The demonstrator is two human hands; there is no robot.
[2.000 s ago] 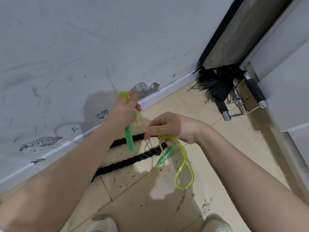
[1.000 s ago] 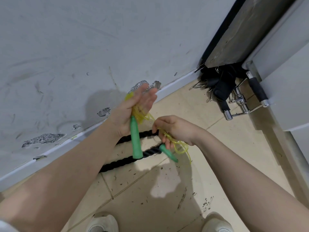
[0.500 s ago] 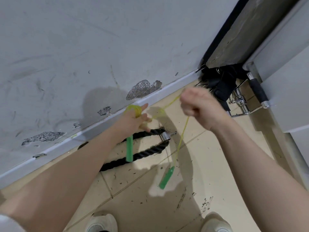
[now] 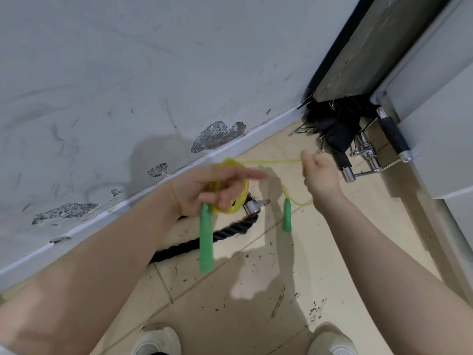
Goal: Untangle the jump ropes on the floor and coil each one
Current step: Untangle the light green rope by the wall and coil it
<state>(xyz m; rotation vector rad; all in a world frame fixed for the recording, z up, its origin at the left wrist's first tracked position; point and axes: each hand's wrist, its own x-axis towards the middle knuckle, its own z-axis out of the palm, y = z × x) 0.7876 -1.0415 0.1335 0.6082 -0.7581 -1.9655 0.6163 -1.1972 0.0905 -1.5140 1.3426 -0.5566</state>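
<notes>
My left hand (image 4: 212, 187) grips a coil of yellow jump rope (image 4: 239, 198) wound around its fingers, index finger pointing right. One green handle (image 4: 206, 242) hangs down from that hand. A taut strand (image 4: 271, 162) runs from the coil to my right hand (image 4: 318, 175), which pinches it. Below the right hand the rope loops down to the second green handle (image 4: 287, 215), which dangles freely above the floor.
A thick black rope with a metal end clip (image 4: 230, 230) lies on the tiled floor along the white wall's baseboard (image 4: 143, 193). Black straps and chrome cable handles (image 4: 363, 149) are piled in the corner by a grey cabinet. My shoes (image 4: 156, 342) show at the bottom.
My left hand has turned and wound more rope into the coil. My right hand has dropped lower and to the right, and the free handle has swung up and right beneath it.
</notes>
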